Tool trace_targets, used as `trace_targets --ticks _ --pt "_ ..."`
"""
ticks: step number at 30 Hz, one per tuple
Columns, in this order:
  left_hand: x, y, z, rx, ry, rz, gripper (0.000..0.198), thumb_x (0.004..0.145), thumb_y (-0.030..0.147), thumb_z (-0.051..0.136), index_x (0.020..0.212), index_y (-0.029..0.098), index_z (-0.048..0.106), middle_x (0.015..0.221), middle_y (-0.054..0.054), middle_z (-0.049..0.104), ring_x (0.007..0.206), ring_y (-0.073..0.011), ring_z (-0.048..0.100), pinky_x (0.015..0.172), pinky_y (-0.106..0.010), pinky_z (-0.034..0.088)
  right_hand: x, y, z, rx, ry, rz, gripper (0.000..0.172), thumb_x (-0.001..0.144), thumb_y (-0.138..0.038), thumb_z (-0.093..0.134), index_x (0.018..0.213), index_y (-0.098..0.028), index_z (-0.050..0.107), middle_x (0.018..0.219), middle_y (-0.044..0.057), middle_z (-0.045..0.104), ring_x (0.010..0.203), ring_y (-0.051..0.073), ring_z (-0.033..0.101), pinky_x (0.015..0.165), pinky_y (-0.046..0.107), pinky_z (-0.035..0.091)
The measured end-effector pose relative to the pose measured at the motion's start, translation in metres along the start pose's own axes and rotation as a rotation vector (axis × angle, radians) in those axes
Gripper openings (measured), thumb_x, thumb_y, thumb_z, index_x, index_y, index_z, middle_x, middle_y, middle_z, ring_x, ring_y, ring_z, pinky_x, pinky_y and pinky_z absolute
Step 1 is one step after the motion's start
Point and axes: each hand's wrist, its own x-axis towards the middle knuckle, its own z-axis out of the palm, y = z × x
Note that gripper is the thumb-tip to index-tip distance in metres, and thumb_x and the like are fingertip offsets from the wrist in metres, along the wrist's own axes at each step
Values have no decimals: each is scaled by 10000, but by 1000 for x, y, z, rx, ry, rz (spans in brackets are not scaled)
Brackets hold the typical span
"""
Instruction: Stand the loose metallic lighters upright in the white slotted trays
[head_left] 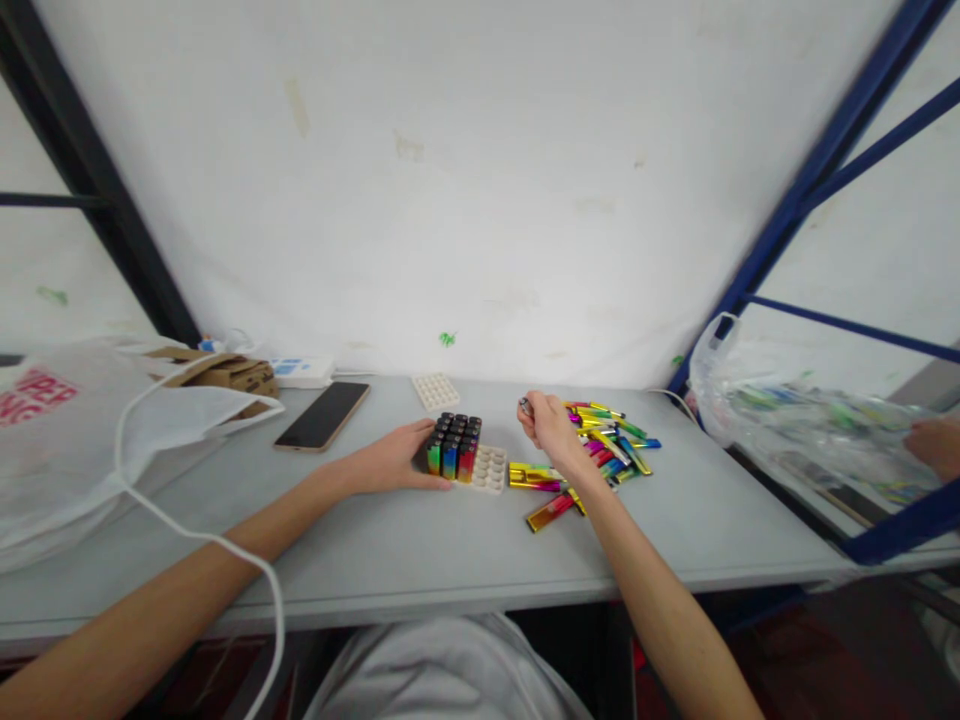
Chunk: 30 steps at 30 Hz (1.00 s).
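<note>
My left hand (397, 458) rests on the grey table (420, 545), its fingers curled against the left side of a white tray (491, 470). Several upright rainbow-coloured lighters (454, 445) stand in that tray's left half. My right hand (550, 428) is closed around one lighter (525, 406), whose metal top sticks out by the thumb. It hovers over a loose pile of colourful lighters (600, 445) lying flat just right of the tray.
A second empty white tray (436, 391) lies near the wall. A phone (322, 415), a power strip (301, 370), a cardboard box (225, 372) and a white bag (82, 440) are on the left. A plastic bag (795, 420) and another person's hand (937, 445) are at right.
</note>
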Motion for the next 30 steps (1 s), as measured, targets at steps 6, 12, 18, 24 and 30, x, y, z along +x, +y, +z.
trace_targets --ticks 6,12,18,24,30 --pt "0 0 0 11 -14 -11 790 777 594 831 1382 147 590 1413 -159 647 1292 -376 613 1178 -467 436 1 -1 -2 -7 10 28 491 970 -509 322 548 -258 341 468 -44 279 448 123 263 468 270 239" --pt "0 3 -2 -7 -14 -13 779 757 597 835 1357 149 620 1393 -156 655 1297 -383 611 1178 -453 435 1 1 -3 -172 9 -4 492 965 -458 317 521 -250 360 452 -38 334 451 126 332 530 285 279" --pt "0 4 -2 -21 -5 -11 811 765 577 834 1411 152 589 1423 -154 645 1318 -382 602 1187 -462 425 1 2 -3 -335 26 -45 544 1018 -478 291 553 -231 431 502 -23 416 511 139 424 589 294 308" --pt "0 1 -1 -24 -16 -8 851 765 591 838 1444 153 572 1476 -158 612 1365 -388 572 1221 -456 396 0 7 -2 -371 -27 -186 535 1081 -543 268 1045 -191 670 755 2 600 689 165 566 702 284 414" --pt "0 -2 0 7 -19 -9 855 785 597 833 1462 158 549 1485 -148 607 1363 -368 579 1208 -442 418 -2 8 -4 -457 -208 -243 280 1049 -435 493 1032 -198 641 929 53 742 838 186 685 783 291 474"
